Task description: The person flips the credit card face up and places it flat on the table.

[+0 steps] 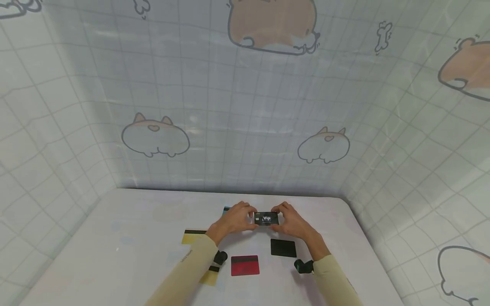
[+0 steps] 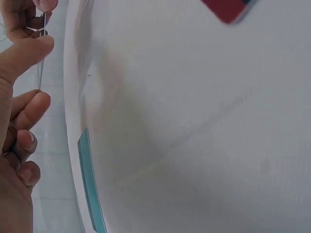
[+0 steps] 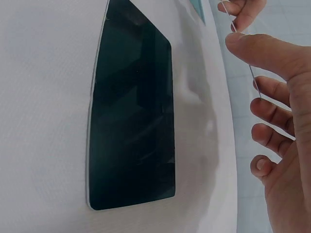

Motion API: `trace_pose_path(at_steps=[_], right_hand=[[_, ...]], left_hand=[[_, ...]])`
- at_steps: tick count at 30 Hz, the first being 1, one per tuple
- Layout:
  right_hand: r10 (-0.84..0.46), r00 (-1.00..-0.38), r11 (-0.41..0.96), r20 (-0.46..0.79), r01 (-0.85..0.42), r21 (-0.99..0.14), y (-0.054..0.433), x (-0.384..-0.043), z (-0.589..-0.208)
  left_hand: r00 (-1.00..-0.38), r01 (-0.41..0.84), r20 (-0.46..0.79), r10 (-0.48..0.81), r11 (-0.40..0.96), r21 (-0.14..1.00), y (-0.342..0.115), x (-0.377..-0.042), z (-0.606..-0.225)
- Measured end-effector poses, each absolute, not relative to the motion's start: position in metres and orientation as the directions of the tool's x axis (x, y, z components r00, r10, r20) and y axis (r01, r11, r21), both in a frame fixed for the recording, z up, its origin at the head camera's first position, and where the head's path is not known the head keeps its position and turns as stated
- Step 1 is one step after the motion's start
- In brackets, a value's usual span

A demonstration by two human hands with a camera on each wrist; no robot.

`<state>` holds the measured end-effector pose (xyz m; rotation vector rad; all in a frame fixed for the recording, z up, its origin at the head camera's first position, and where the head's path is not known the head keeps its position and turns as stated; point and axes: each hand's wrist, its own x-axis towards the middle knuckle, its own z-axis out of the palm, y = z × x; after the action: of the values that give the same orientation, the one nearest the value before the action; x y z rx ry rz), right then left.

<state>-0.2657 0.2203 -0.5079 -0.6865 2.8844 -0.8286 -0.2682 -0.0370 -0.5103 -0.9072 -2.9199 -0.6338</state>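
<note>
A black card marked "Vip" (image 1: 266, 218) is held up between both hands, its printed face toward the head camera. My left hand (image 1: 236, 219) pinches its left edge between thumb and fingers. At the opposite edge, my right hand (image 1: 292, 222) pinches it the same way. Both wrist views show the card nearly edge-on as a thin line between the fingertips. Below the right hand, a plain black card (image 1: 283, 248) lies on the white table (image 1: 153, 255). A red card (image 1: 245, 265) with a dark stripe lies nearer the front.
Left of the left hand lies a yellow card (image 1: 191, 238) with a black stripe, partly behind the forearm. Another yellow card (image 1: 209, 278) shows under that arm. A blue card (image 1: 226, 210) peeks out behind the left hand. A gridded curtain (image 1: 245, 106) with cartoon animals surrounds the table.
</note>
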Motion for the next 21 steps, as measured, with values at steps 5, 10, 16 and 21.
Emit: trace_pose_path(at_steps=[5,10,16,21], right_hand=[[-0.429,-0.902,0.761,0.043,-0.386,-0.522,0.221,-0.268,-0.514],[-0.415,-0.91,0.777,0.019,-0.365,-0.513,0.222,-0.269,-0.523],[-0.415,-0.91,0.77,0.018,-0.361,-0.527,0.22,-0.267,-0.527],[-0.411,-0.911,0.762,0.011,-0.351,-0.544,0.219,-0.267,-0.529]], left_hand=[[-0.839,0.533,0.112,0.533,0.762,0.368,-0.035,-0.267,-0.513],[-0.835,0.535,0.091,0.543,0.761,0.367,-0.033,-0.265,-0.513],[-0.837,0.533,0.076,0.541,0.778,0.333,-0.032,-0.265,-0.515],[-0.845,0.52,0.065,0.53,0.789,0.327,-0.031,-0.267,-0.519]])
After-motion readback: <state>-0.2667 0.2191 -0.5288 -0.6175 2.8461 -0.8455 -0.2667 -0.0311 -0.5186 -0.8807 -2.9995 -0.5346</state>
